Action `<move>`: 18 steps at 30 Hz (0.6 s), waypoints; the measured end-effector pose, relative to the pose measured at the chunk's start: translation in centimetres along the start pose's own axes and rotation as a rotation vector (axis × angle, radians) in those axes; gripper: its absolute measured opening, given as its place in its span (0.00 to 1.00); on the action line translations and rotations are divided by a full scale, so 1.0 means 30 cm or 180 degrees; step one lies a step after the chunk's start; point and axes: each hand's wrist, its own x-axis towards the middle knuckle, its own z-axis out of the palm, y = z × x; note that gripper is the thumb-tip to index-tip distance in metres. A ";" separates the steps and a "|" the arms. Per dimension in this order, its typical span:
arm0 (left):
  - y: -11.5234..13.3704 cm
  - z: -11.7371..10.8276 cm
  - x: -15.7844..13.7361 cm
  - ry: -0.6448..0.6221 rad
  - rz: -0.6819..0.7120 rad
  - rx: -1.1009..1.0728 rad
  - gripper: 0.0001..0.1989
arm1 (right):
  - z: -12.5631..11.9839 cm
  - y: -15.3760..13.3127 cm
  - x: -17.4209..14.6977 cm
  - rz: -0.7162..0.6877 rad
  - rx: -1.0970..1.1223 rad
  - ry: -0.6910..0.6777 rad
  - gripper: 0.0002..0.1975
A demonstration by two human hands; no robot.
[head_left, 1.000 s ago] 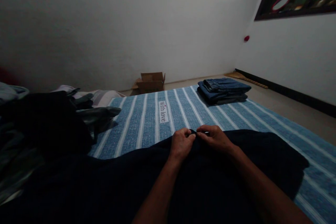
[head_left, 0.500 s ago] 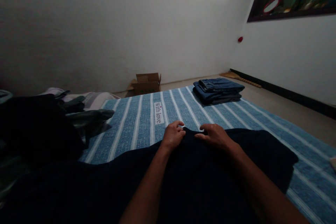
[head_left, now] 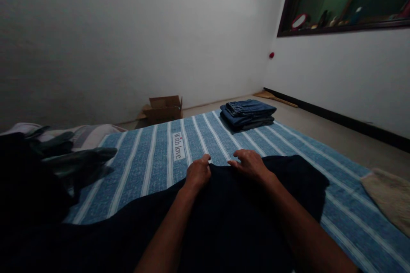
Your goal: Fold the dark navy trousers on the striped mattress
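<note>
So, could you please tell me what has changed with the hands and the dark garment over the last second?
The left hand and right hand were pinched together on the far edge of the dark navy garment; they have since drawn slightly apart and now rest on that edge, left fingers curled, right hand flatter. The garment remains spread on the blue-and-white striped sheet, and the folded blue jeans have not moved.
</note>
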 end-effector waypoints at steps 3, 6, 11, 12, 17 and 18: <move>0.004 -0.011 0.013 -0.0077 0.0065 0.0157 0.19 | -0.058 0.042 -0.027 0.0229 -0.0035 0.0217 0.15; 0.011 -0.027 0.021 -0.0160 0.0122 0.0265 0.19 | -0.107 0.112 -0.101 0.0455 -0.0117 0.0429 0.14; 0.017 -0.036 0.021 -0.0207 0.0148 0.0388 0.19 | -0.100 0.260 -0.299 0.1047 -0.0539 0.1042 0.15; 0.018 -0.035 0.021 -0.0209 0.0153 0.0405 0.19 | -0.085 0.288 -0.336 0.1246 -0.0645 0.1161 0.16; 0.013 -0.027 0.030 -0.0209 0.0187 0.0433 0.20 | 0.013 0.389 -0.442 0.1757 -0.0654 0.1328 0.22; 0.011 -0.025 0.033 -0.0206 0.0194 0.0429 0.20 | 0.029 0.401 -0.448 0.1770 -0.0554 0.1306 0.22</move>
